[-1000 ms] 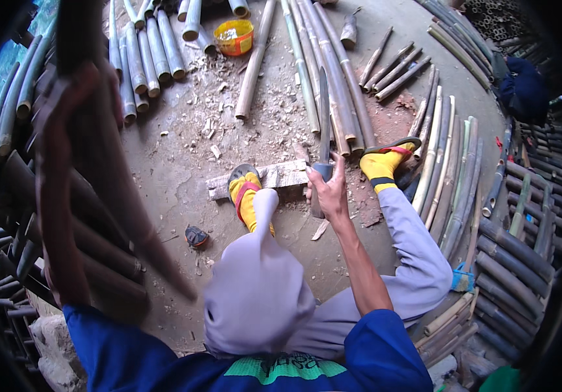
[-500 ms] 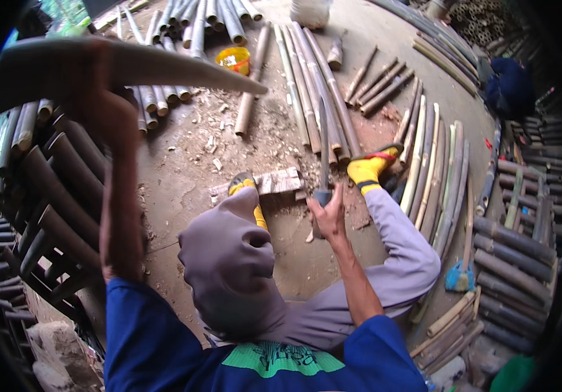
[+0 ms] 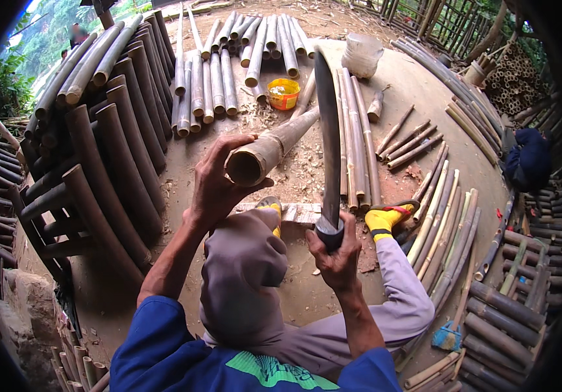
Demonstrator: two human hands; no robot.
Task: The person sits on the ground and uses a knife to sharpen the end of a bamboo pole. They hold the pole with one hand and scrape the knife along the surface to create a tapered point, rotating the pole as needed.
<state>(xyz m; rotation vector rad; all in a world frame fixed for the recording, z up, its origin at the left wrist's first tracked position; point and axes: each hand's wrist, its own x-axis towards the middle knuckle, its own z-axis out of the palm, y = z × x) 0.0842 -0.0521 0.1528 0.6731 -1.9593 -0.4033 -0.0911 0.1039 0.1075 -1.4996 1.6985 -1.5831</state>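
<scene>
My left hand point(image 3: 212, 173) grips a brown bamboo pole point(image 3: 282, 140) close to its hollow near end, fingers around the rim. The pole slants away to the upper right, its far part passing close to or behind the blade. In my right hand point(image 3: 338, 258) is a machete point(image 3: 328, 124), held by its dark handle with the long blade pointing up and away. A pale chopped wooden block point(image 3: 302, 213) lies on the ground between my feet, beyond both hands. My bent left knee point(image 3: 241, 261) is just below the pole's near end.
Stacked bamboo poles point(image 3: 114, 124) rise on the left, and more lie at the back point(image 3: 215, 85). An orange-yellow tub point(image 3: 283, 98) and a cloudy plastic container point(image 3: 362, 56) stand ahead. Bamboo lengths point(image 3: 447, 228) and a blue-headed broom point(image 3: 447, 336) lie right. Chips litter the ground.
My left hand has come down from high at the left, and the bamboo pole has swung from lying crosswise to pointing away. My right hand has lifted the machete. The view has tilted up.
</scene>
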